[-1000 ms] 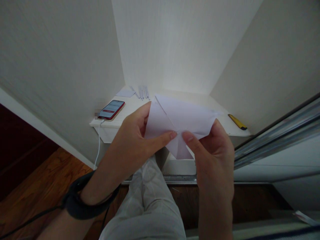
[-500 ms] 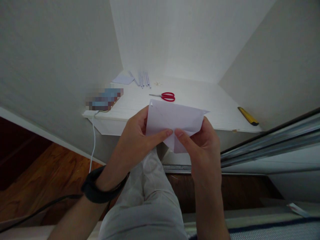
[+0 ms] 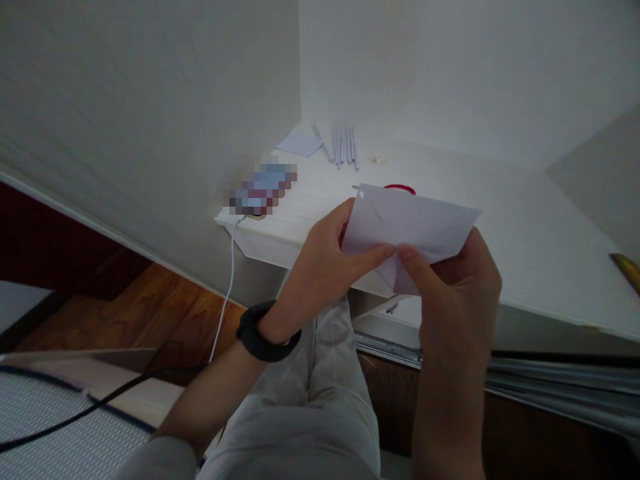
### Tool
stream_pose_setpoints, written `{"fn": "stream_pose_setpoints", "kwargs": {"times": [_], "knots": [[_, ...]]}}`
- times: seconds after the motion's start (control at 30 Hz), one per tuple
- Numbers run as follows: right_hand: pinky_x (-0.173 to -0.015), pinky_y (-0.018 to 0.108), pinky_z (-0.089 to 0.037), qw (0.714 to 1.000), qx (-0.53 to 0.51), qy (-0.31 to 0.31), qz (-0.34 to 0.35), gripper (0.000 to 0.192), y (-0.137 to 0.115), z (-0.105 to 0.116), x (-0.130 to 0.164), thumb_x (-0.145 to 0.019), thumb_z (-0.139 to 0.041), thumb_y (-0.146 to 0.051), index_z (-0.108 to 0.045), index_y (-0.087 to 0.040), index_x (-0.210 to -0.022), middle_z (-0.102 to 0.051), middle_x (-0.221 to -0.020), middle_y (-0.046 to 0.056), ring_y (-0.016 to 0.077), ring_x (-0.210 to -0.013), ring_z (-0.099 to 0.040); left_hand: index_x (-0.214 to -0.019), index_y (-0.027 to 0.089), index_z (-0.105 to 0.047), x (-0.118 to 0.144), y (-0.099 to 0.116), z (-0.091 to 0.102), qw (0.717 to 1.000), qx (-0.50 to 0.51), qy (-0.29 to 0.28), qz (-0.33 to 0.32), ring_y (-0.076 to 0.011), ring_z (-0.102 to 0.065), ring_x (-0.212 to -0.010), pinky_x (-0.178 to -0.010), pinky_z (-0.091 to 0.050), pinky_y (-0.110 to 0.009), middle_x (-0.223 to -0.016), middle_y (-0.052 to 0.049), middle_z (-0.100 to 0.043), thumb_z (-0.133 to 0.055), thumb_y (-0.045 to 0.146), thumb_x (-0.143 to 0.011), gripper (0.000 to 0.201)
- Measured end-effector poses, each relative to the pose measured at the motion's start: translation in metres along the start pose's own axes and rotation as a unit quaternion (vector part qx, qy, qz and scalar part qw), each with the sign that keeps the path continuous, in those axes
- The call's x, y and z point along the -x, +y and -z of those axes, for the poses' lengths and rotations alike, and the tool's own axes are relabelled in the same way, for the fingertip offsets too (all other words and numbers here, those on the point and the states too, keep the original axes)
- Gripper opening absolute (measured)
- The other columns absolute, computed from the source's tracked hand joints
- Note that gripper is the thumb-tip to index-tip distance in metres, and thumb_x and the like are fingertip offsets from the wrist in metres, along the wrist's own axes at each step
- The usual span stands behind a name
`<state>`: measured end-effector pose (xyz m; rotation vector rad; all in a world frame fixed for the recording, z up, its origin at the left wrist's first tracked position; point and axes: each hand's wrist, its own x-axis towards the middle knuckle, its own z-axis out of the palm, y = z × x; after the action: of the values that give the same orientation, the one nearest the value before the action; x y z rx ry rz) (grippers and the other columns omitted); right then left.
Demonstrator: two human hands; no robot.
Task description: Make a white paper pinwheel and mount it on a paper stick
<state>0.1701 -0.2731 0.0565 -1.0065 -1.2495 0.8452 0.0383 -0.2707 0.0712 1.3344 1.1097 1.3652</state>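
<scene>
A: Pinching w/ both hands — left hand point(image 3: 325, 267) and right hand point(image 3: 457, 280) hold the folded paper point(image 3: 410, 223) in the air, over the lap, just short of the desk's near edge point(image 3: 550, 307). Thumb tips nearly meet at the sheet's lower middle, fingers behind.

B: Axis?

A: Long axis runs left-right, top edge a bit higher on the left; a folded point hangs down btw the thumbs. Each hand has one end, neither nearer. Black wristband point(image 3: 265, 333) on left wrist.

B: Around it?

A: Behind the paper, red scissors point(image 3: 400, 189), mostly hidden. Phone point(image 3: 263, 190) at desk's left edge, white cable point(image 3: 227, 280) dropping off it. Paper strips point(image 3: 343, 143) and a small sheet point(image 3: 300, 143) at far left corner. Yellow tool point(image 3: 627, 270) at right, cut off by frame. Nothing btw hands and desk.
</scene>
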Motion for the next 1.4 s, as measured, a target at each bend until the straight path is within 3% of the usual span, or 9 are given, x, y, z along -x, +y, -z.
{"fn": "stream_pose_setpoints", "kwargs": {"times": [0.23, 0.47, 0.63, 0.77, 0.97, 1.4], "knots": [[-0.088, 0.039, -0.052, 1.000, -0.007, -0.009, -0.004, 0.039, 0.022, -0.010, -0.017, -0.072, -0.067, -0.023, -0.057, -0.024, -0.110, -0.063, -0.109, 0.005, 0.0205, -0.098, -0.061, -0.098, 0.018, -0.060, -0.011, -0.017, 0.010, 0.999, 0.042, 0.011, 0.016, -0.0198, -0.062, -0.091, -0.077, -0.050, -0.029, -0.093, -0.003, -0.067, -0.069, 0.033, -0.072, 0.031], [-0.081, 0.039, -0.053, 0.999, -0.006, -0.013, -0.038, 0.037, 0.043, -0.009, -0.018, -0.071, -0.065, -0.023, -0.058, -0.024, -0.107, -0.065, -0.102, 0.005, 0.0197, -0.090, -0.063, -0.088, 0.019, -0.062, -0.009, -0.035, 0.017, 0.997, 0.048, 0.056, 0.001, -0.0161, -0.062, -0.088, -0.078, -0.048, -0.027, -0.092, -0.003, -0.067, -0.059, 0.037, -0.081, 0.019], [-0.077, 0.036, -0.054, 0.998, -0.006, -0.016, -0.054, 0.037, 0.043, -0.011, -0.019, -0.071, -0.065, -0.023, -0.058, -0.023, -0.107, -0.066, -0.100, 0.005, 0.0188, -0.087, -0.063, -0.084, 0.019, -0.065, -0.008, -0.033, 0.015, 0.996, 0.076, 0.041, 0.006, -0.0201, -0.059, -0.100, -0.085, -0.047, -0.032, -0.102, -0.007, -0.066, -0.052, 0.043, -0.085, 0.028], [-0.076, 0.035, -0.055, 0.998, -0.012, -0.018, -0.065, 0.036, 0.041, -0.012, -0.017, -0.070, -0.067, -0.024, -0.058, -0.024, -0.105, -0.066, -0.098, 0.004, 0.0181, -0.086, -0.063, -0.077, 0.019, -0.065, -0.009, -0.030, 0.014, 0.997, 0.074, 0.005, 0.014, -0.0199, -0.058, -0.101, -0.087, -0.047, -0.031, -0.100, -0.005, -0.065, -0.062, 0.038, -0.079, 0.020], [-0.073, 0.034, -0.056, 0.997, -0.011, -0.019, -0.078, 0.032, 0.037, -0.010, -0.012, -0.071, -0.067, -0.027, -0.057, -0.024, -0.101, -0.066, -0.092, 0.003, 0.0186, -0.084, -0.064, -0.083, 0.019, -0.059, -0.006, -0.029, 0.014, 0.993, 0.088, -0.049, 0.055, -0.0183, -0.060, -0.092, -0.080, -0.050, -0.031, -0.095, -0.003, -0.062, -0.072, 0.034, -0.069, 0.024], [-0.071, 0.033, -0.055, 0.996, -0.015, -0.017, -0.088, 0.027, 0.023, -0.010, -0.004, -0.070, -0.067, -0.025, -0.057, -0.024, -0.095, -0.066, -0.087, 0.002, 0.0184, -0.081, -0.063, -0.099, 0.021, -0.055, 0.003, -0.033, 0.016, 0.991, 0.057, -0.078, 0.089, -0.0205, -0.060, -0.097, -0.081, -0.050, -0.033, -0.102, -0.006, -0.064, -0.079, 0.030, -0.060, 0.046]]}}
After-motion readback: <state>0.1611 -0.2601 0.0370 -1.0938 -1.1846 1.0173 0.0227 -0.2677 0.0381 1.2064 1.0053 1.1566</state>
